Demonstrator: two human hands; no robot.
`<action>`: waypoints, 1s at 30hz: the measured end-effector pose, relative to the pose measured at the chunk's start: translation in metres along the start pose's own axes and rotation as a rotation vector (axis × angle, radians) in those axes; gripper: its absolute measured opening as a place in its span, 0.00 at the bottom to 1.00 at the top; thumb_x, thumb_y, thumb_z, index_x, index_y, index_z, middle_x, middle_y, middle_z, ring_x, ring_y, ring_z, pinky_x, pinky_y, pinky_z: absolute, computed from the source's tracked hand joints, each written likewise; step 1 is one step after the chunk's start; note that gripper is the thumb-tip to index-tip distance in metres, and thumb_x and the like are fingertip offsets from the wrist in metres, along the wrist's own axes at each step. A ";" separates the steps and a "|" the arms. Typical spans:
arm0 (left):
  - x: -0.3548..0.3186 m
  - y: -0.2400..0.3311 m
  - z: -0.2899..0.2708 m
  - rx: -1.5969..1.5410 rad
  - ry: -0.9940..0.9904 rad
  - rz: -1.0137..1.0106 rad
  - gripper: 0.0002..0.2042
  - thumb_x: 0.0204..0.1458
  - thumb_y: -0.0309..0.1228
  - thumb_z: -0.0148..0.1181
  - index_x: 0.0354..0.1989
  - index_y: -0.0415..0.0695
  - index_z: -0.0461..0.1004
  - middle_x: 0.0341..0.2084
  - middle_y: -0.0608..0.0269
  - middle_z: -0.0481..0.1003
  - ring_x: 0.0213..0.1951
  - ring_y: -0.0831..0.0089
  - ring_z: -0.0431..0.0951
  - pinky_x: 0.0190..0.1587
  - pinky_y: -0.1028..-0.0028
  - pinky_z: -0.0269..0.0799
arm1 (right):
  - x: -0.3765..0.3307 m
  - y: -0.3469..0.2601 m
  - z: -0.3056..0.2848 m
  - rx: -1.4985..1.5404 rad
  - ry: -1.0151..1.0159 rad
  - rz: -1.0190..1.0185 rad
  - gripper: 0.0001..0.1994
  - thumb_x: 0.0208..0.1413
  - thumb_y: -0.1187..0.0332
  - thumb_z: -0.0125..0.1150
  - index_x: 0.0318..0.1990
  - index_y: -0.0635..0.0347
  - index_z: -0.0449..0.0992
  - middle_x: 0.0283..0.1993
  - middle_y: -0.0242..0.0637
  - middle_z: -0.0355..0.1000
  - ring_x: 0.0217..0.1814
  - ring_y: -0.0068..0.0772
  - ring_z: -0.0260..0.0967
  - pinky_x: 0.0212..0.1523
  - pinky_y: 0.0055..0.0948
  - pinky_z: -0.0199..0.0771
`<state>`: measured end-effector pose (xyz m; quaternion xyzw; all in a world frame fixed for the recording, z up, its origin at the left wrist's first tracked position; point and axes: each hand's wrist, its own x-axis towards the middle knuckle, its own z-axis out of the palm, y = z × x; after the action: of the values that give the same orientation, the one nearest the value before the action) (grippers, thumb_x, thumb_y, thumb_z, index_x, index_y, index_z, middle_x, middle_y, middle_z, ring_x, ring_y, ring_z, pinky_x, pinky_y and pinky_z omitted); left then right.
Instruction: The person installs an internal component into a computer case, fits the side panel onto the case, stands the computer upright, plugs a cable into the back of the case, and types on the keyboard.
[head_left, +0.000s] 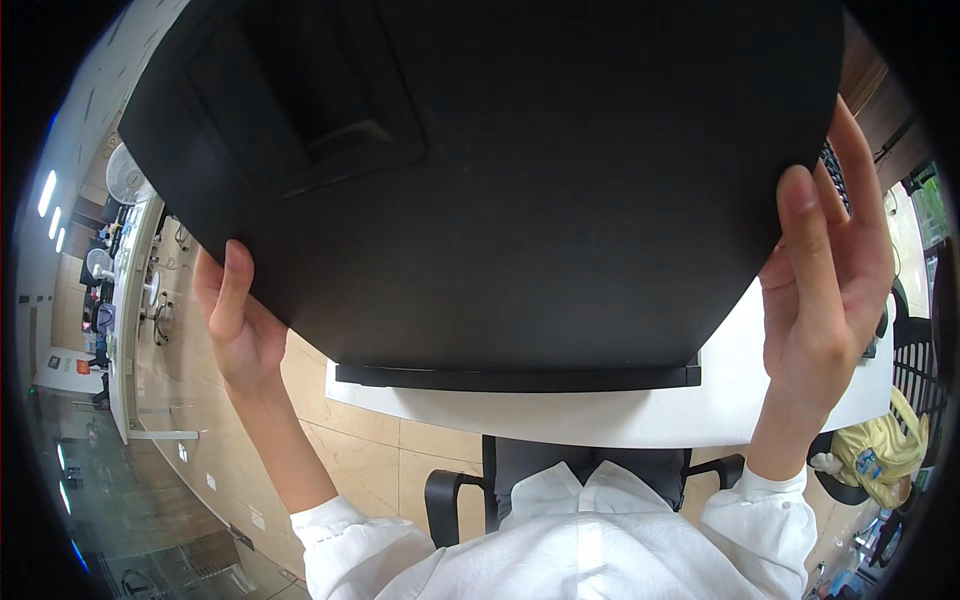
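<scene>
White desk (740,350), partly hidden by a black, flat-faced case (530,240); the case's far end leaves view, so its long axis is indeterminable. Left hand (242,325) and right hand (825,270) grasp its opposite sides, neither nearer.

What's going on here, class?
A person in a white fabric shirt holds a large black flat-faced object by its sides. The left hand and right hand each have a thumb on its near face. It hides part of the white smooth-topped table; whether they touch is unclear.
</scene>
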<state>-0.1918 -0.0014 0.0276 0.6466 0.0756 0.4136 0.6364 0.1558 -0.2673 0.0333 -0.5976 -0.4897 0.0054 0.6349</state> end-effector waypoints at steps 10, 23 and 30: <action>-0.010 -0.014 0.007 0.099 0.169 0.050 0.22 0.69 0.35 0.54 0.67 0.39 0.64 0.61 0.55 0.72 0.60 0.65 0.75 0.64 0.64 0.71 | -0.001 0.012 0.018 -0.008 0.109 -0.127 0.25 0.68 0.67 0.60 0.70 0.60 0.68 0.57 0.43 0.79 0.28 0.14 0.77 0.23 0.09 0.69; -0.010 -0.019 0.026 0.183 0.298 0.117 0.27 0.60 0.41 0.67 0.61 0.35 0.69 0.51 0.58 0.78 0.51 0.71 0.79 0.56 0.71 0.74 | -0.008 0.004 0.013 -0.031 -0.019 -0.111 0.25 0.70 0.64 0.56 0.71 0.61 0.65 0.65 0.43 0.73 0.62 0.36 0.76 0.61 0.31 0.78; 0.000 -0.018 0.025 0.224 0.283 0.063 0.27 0.65 0.40 0.61 0.65 0.35 0.64 0.57 0.55 0.75 0.56 0.67 0.77 0.60 0.68 0.74 | 0.010 0.004 0.035 0.100 0.028 -0.133 0.24 0.66 0.72 0.62 0.67 0.68 0.69 0.59 0.44 0.77 0.56 0.26 0.73 0.58 0.22 0.70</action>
<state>-0.1688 -0.0169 0.0156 0.6510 0.1896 0.5093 0.5300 0.1416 -0.2342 0.0298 -0.5313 -0.5183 -0.0207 0.6698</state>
